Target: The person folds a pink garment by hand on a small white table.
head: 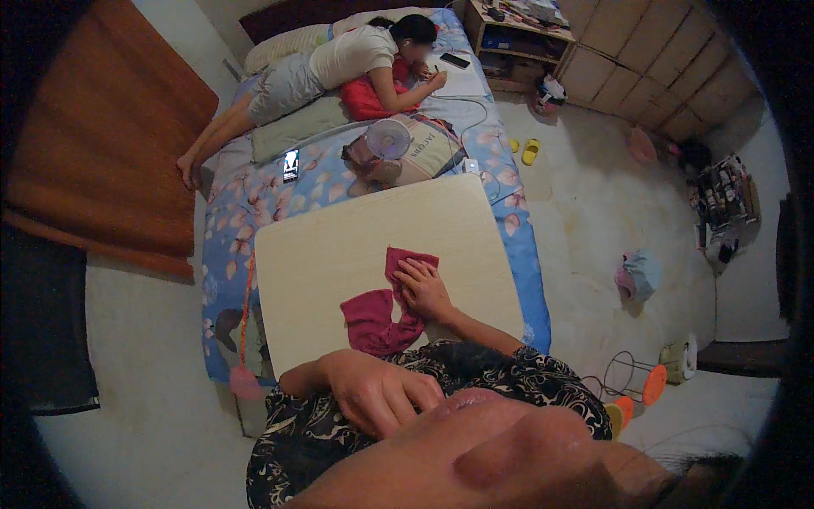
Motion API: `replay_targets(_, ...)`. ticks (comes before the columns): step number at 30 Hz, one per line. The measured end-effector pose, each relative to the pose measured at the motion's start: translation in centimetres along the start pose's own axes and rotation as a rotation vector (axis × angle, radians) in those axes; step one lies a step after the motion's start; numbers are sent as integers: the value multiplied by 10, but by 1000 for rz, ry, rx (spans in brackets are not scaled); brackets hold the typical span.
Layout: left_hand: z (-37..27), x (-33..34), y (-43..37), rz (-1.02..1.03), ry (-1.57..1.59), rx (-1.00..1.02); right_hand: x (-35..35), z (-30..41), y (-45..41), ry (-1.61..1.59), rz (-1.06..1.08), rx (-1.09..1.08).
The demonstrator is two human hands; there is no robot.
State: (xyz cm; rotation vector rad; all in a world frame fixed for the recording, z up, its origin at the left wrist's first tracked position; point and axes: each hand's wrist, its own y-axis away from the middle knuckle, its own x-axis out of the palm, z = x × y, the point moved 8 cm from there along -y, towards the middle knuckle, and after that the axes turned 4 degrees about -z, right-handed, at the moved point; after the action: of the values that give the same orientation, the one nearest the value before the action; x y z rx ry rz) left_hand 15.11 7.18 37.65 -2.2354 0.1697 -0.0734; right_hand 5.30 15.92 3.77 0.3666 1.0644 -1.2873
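A maroon piece of cloth [372,321] lies in a curved, rumpled shape on a small cream-coloured table [311,254]. My right hand [423,287] rests palm down on the cloth's far right section, fingers stretched forward. Nearer to me, my left hand [381,394] is raised in front of my chest, close to my chin. Its fingers are bent, and my face hides their tips, so whether they hold anything cannot be seen.
The table stands on a bed with blue floral bedding [528,305]. Beyond it are a small fan [389,139], a bag [432,149] and a lit phone [290,167]. Another person [350,57] lies there writing. A pink-ended swatter [247,382] leans at the left.
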Motion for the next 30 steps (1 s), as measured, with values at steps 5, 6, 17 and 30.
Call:
replay_targets(5, -4, 0, 2, -8, 5, 11, 0, 2, -1, -10, -16, -20)
replay_targets(6, -4, -1, 3, 8, 12, 6, 1, 0, 0, -5, -18, -18)
replay_targets(17, -10, -6, 7, -88, 126, 8, 1, -3, 3, -49, -41, -2)
replay_targets(30, -19, -5, 11, -53, 55, 8, -2, -1, 0, -56, -33, 3)
